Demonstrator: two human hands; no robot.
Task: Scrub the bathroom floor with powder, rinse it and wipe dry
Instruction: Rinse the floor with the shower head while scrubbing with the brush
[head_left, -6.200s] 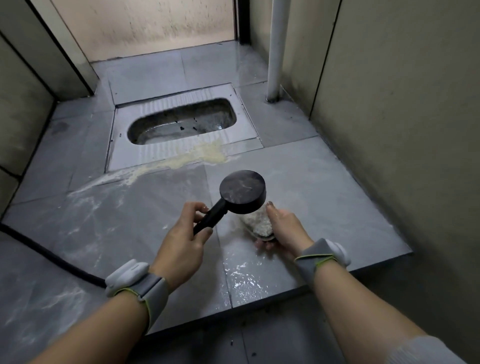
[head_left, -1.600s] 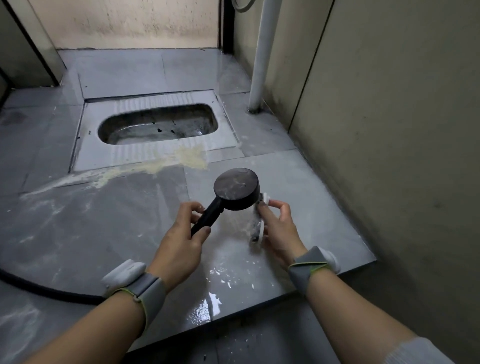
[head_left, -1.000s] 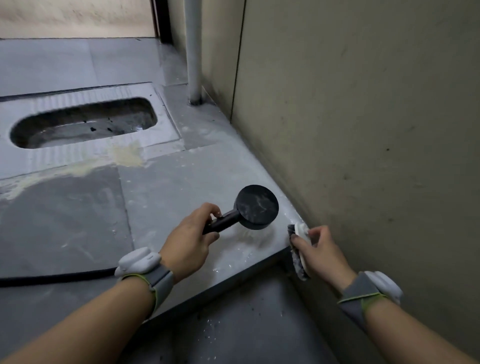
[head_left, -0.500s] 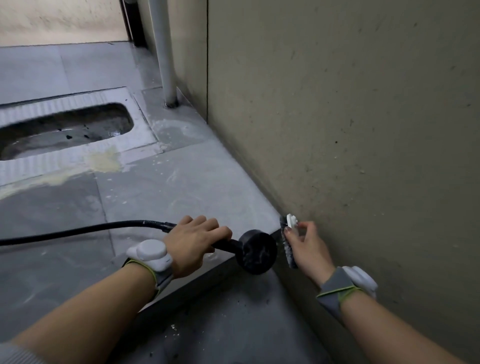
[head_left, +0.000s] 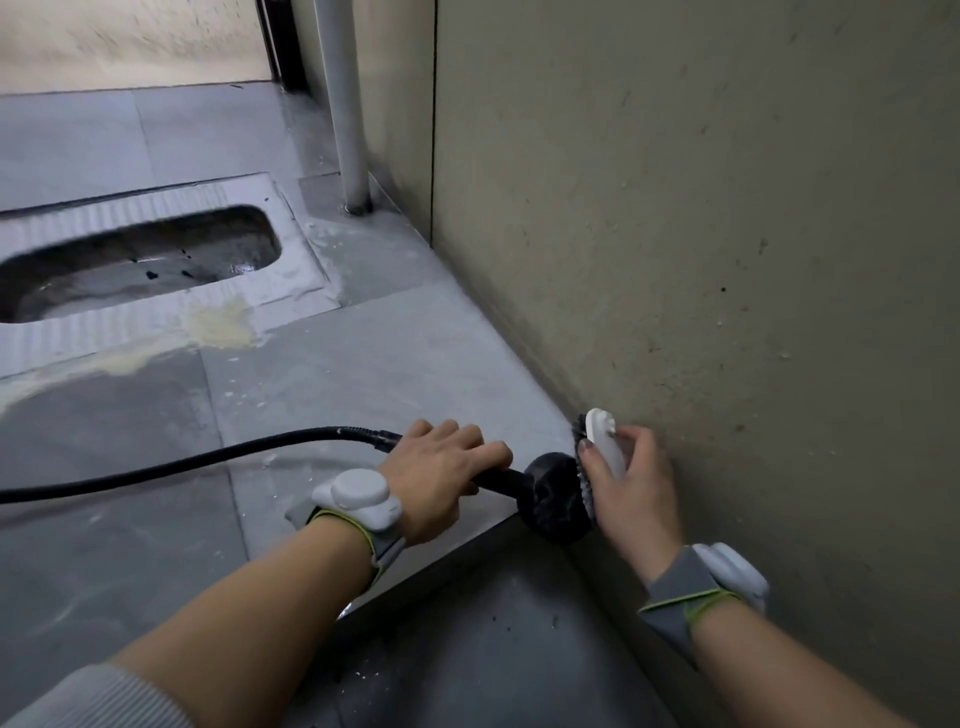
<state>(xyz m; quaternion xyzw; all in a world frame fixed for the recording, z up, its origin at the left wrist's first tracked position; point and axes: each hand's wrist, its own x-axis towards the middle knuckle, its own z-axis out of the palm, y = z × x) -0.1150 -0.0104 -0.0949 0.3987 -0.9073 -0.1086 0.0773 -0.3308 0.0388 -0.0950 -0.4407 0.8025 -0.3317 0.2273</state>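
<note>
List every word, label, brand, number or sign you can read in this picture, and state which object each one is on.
None can be read.
Shower head, gripped by the left hand: no marking shows.
Scrub brush, held by the right hand: plain white back, no marking shows.
Wrist devices: plain white, no marking shows.
Wall and floor tiles: only stains and specks.

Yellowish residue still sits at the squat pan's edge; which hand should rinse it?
Left. The left hand already grips the shower head; the right hand holds the brush by the wall.
</note>
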